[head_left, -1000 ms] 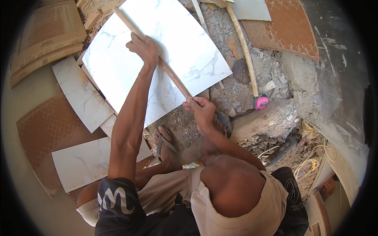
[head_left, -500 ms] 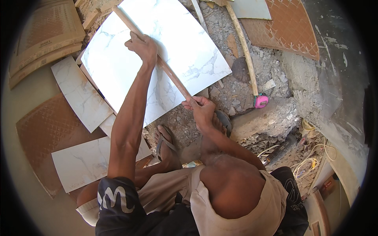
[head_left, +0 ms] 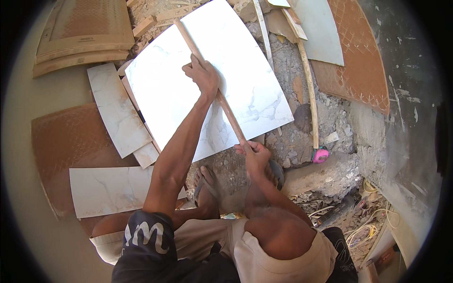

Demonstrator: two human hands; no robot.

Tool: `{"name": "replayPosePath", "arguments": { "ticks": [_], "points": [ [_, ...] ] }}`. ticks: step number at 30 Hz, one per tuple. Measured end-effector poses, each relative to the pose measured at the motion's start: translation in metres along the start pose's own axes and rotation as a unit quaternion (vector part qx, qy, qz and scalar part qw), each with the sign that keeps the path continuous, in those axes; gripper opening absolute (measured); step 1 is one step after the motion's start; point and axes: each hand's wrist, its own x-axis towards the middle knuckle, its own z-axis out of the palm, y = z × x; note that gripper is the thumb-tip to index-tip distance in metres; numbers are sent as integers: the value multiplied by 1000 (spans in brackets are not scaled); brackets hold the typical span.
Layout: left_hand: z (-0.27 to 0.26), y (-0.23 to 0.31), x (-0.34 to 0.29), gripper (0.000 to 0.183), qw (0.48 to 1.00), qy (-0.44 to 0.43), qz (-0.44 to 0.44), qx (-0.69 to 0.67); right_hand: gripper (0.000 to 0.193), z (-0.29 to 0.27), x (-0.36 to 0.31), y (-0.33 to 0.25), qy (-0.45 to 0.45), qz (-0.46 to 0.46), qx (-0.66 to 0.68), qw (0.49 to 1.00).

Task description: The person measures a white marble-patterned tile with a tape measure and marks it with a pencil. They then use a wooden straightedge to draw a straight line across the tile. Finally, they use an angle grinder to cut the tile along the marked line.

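A large white marble-patterned tile (head_left: 264, 85) lies in front of me on the rubble. Slanting across its face is a straight wooden stick (head_left: 230, 113), from the far edge down to the near edge. My left hand (head_left: 204, 79) is closed on the stick near its middle, pressing it against the tile. At the stick's near end, by the tile's near edge, my right hand (head_left: 255, 158) pinches it between thumb and fingers. The palm side of the left hand is hidden.
Cut tile pieces (head_left: 118, 111) and a brown tile back (head_left: 71, 146) lie at left, below stacked boxed tiles (head_left: 85, 37). On the right are a pink tape measure (head_left: 321, 154), a wooden pole (head_left: 309, 89), more tiles (head_left: 354, 56), a power tool (head_left: 337, 212) and yellow cable (head_left: 363, 233).
The whole view has shifted, so the scene sits lower and further right. Both hands keep their grip on the stick, which still lies across the tile.
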Motion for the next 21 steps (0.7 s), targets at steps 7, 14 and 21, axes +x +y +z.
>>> {"name": "replayPosePath", "arguments": {
  "ticks": [7,14,21],
  "points": [
    [2,2,-1,58,1000,-4,-13,9,16,-2,1,2,3,-5,-7,1000],
    [3,-4,1,60,1000,5,-3,10,15,0,1,3,2,-4,-4,1000],
    [2,-3,1,61,1000,-9,-4,7,11,1,-1,-3,1,6,-4,1000]
  ]
}}
